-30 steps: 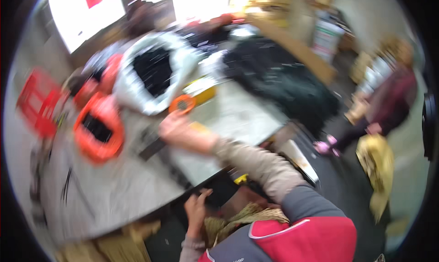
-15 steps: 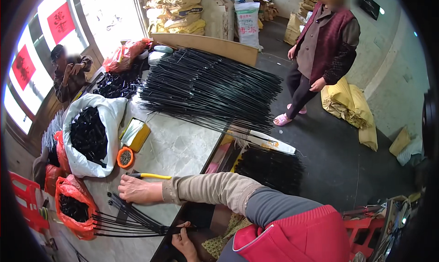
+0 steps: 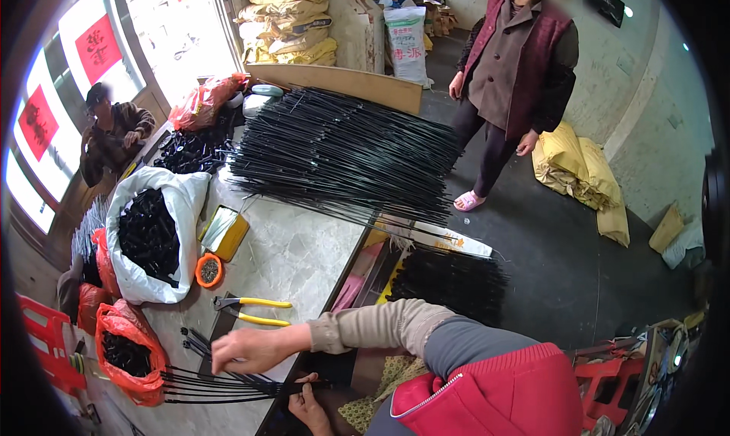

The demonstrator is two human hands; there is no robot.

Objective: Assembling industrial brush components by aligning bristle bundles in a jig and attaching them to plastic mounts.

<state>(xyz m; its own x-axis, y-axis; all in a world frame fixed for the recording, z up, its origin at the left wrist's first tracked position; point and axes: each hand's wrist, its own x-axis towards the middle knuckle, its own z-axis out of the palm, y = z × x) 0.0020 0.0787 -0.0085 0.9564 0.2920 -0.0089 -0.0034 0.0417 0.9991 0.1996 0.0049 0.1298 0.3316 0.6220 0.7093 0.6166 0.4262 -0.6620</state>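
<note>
A fanned bundle of thin black rods [image 3: 217, 389] extends across the table's near corner, with its gathered end in my left hand [image 3: 308, 407], which is closed round it. Above the bundle is my right hand [image 3: 255, 349], its fingers loosely bent and nothing seen in them. It partly covers the rods, and whether the fingertips touch them I cannot tell. Just beyond lie pincers [image 3: 262, 303] with yellow handles spread apart. Left of the rods stands a red plastic bag [image 3: 156, 352] of small black parts.
A white sack [image 3: 190, 231] of black pieces, an orange dish [image 3: 209, 270] of small bits and a yellow box [image 3: 236, 242] stand on the table [image 3: 296, 242]. A big pile of black rods [image 3: 342, 155] covers its far end. One person [image 3: 506, 79] stands beyond; another [image 3: 110, 128] is at left.
My right hand has moved from beside the pincers to over the rods. The pincers now show fully, handles apart. The standing person has shifted left. My left hand keeps its grip.
</note>
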